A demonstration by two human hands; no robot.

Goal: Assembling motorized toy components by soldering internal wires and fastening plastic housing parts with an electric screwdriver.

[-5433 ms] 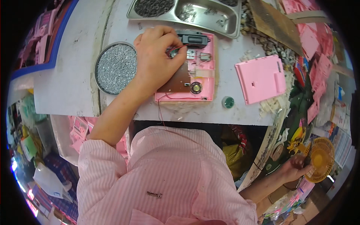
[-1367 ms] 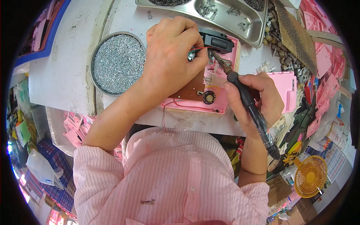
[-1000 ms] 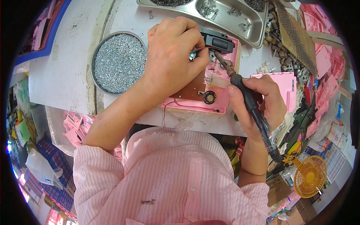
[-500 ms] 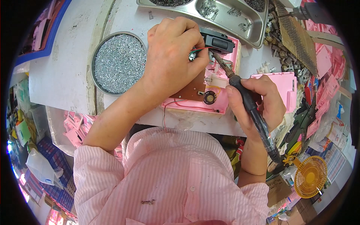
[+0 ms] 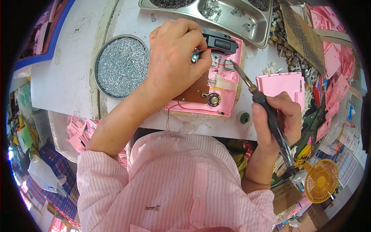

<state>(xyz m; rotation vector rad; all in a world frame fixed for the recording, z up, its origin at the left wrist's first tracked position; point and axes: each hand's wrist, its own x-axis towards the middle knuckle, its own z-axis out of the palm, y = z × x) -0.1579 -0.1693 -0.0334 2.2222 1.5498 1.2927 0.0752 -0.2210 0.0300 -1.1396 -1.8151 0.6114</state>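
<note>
My right hand (image 5: pixel 280 120) grips a soldering iron (image 5: pixel 266 103) by its dark, tape-wrapped handle. Its tip rests at or just above a small metal contact in a pink plastic housing (image 5: pixel 236 91); touching or apart, I cannot tell. My left hand (image 5: pixel 176 58) is closed around the left end of a black plastic module (image 5: pixel 219 42) at the top of the housing, its fingertips partly hidden. Red and green wires come out beside the thumb. Inside the housing lie a brown circuit board (image 5: pixel 193 92) and a small round speaker (image 5: pixel 214 99).
A round metal tin of small screws (image 5: pixel 121 65) stands left of my left hand. A steel tray with springs (image 5: pixel 232 19) lies at the back. On the right are a pink cover (image 5: pixel 281 89), a green spool-like piece (image 5: pixel 244 118) and heaped small parts (image 5: pixel 290 46).
My right hand has drawn the soldering iron rightward and down, its tip leaving the black module's edge for the metal contact. The green piece has come into view. The left hand stays nearly put.
</note>
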